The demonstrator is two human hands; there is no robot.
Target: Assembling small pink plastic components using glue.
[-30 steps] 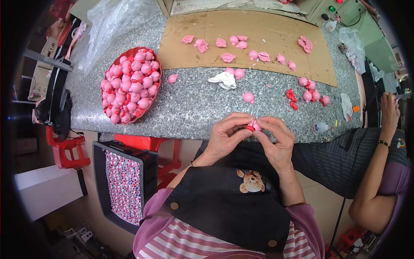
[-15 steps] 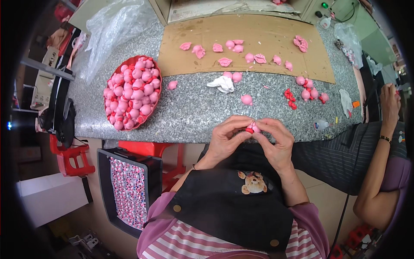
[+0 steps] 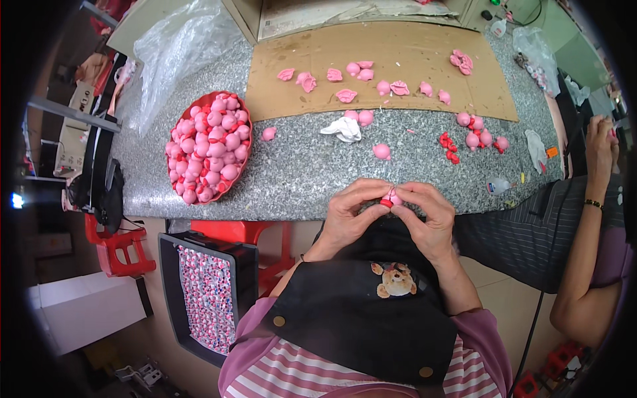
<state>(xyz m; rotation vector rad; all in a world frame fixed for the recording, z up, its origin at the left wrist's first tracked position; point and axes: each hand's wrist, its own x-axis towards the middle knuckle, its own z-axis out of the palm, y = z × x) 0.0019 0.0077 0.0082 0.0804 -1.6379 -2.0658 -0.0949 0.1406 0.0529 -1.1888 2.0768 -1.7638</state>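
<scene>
Near the front edge of the speckled table, both my hands meet at a small pink ball-shaped piece [image 3: 396, 198] with a red part [image 3: 385, 201] on its left side. My left hand [image 3: 355, 209] pinches the red part between thumb and fingertips. My right hand [image 3: 428, 215] grips the pink ball the same way. Fingers cover much of the piece. Just beyond them lies a loose pink ball [image 3: 381, 152]. A cluster of small red pieces [image 3: 448, 147] rests to the right, beside several pink balls with red parts [image 3: 472, 138].
A red bowl [image 3: 248, 147] heaped with pink-and-red balls stands left. Cardboard [image 3: 279, 56] at the back carries pink pieces. A white cloth [image 3: 342, 129] and small bottle [image 3: 497, 186] lie on the table [image 3: 298, 179]. A dark bin [image 3: 174, 292] stands below left; a co-worker's arm [image 3: 590, 219] is at right.
The whole view has shifted slightly. My hands keep their pinch on the piece, with hardly any movement of the fingers. The co-worker's hand at right has moved a little.
</scene>
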